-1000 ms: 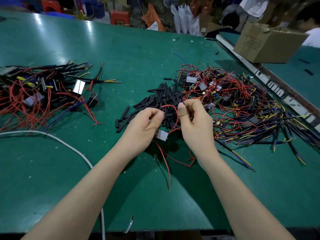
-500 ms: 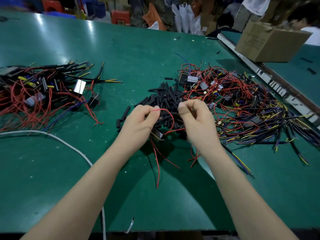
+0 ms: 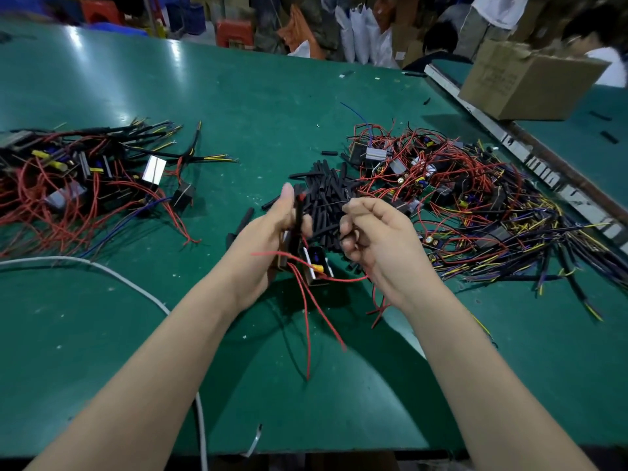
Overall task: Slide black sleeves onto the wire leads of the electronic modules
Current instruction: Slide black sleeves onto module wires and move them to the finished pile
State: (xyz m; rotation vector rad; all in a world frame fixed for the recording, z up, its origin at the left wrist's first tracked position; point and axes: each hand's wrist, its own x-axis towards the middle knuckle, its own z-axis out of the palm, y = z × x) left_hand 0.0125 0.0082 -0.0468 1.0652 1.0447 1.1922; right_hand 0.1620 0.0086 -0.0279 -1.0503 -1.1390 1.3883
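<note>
**Sleeve on a red lead, module held over the table**

Nearest the camera, two bare forearms reach out over the green table (image 3: 102,334). A white cable (image 3: 142,292) curves across the table's left side and runs under the left forearm toward the near edge.

The left hand (image 3: 268,246) is clamped on an electronic module (image 3: 314,266), a small metal-framed part with a yellow component, held just above the table. The same grip pinches a black sleeve (image 3: 299,215) upright between thumb and fingers, with a red wire tip showing at the sleeve's top. Several red wire leads (image 3: 312,321) hang from the module down toward the table; one loops right to the other hand.

The right hand (image 3: 377,246) sits just beside the left, fingers curled; its grip appears to be closed on a red lead, though the exact contact is hidden by the fingers.

Just beyond the hands lies a heap of loose black sleeves (image 3: 326,192). To its right spreads a large tangle of modules (image 3: 475,205) with red, yellow and dark wires. Well apart on the left lies a second pile of modules (image 3: 85,185), many of whose leads carry black sleeves.

At the far right a cardboard box (image 3: 523,86) stands on a neighbouring table, beyond a metal rail (image 3: 530,158).
</note>
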